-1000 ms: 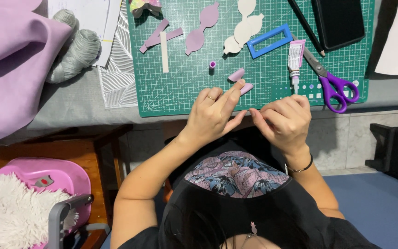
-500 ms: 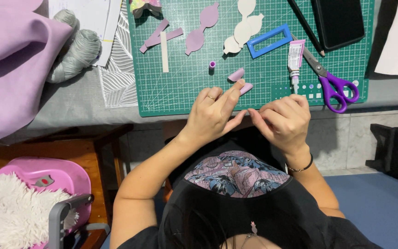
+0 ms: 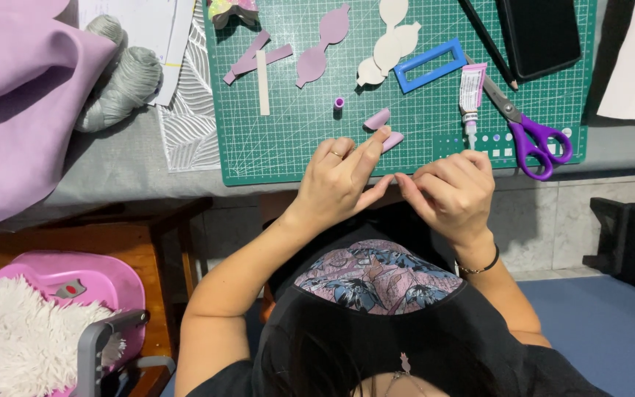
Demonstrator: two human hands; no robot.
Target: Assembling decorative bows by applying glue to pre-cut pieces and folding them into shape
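Note:
My left hand (image 3: 336,180) and my right hand (image 3: 453,187) meet fingertip to fingertip at the front edge of the green cutting mat (image 3: 273,147). They pinch a small piece between them, which the fingers mostly hide. My left forefinger reaches up beside two small pink rolled pieces (image 3: 378,119) on the mat. A tiny purple bead (image 3: 339,103) lies just beyond them. My right hand's fingers are curled, and a dark band sits on its wrist.
On the mat lie pink and cream cut-out shapes (image 3: 323,44), a blue rectangular frame (image 3: 429,65), a glue tube (image 3: 470,92), purple-handled scissors (image 3: 531,136), a pencil and a black phone (image 3: 538,33). Lilac cloth (image 3: 16,95) and grey yarn (image 3: 119,81) lie left. A pink stool (image 3: 75,283) stands below.

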